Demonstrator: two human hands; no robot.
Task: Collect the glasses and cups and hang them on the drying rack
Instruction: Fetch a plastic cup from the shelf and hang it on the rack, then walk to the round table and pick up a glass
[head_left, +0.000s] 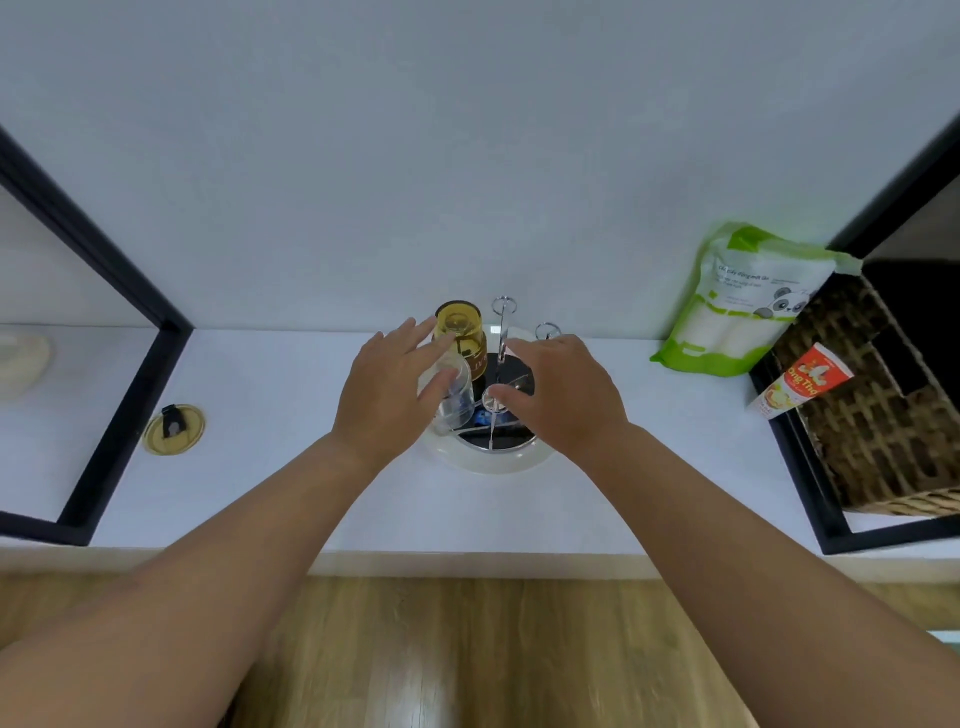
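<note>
Clear glass sits mouth-down and tilted on the drying rack, right under the left hand, whose fingers are spread loosely against its side rather than clamped on it. Just behind it an amber cup hangs upside down on another prong. The right hand hovers with relaxed, open fingers over the rack's right half, beside the central post, holding nothing. The glass leans up toward the left fingers, so that hand is plainly nearer for seating it. The rack stands mid-desk.
</note>
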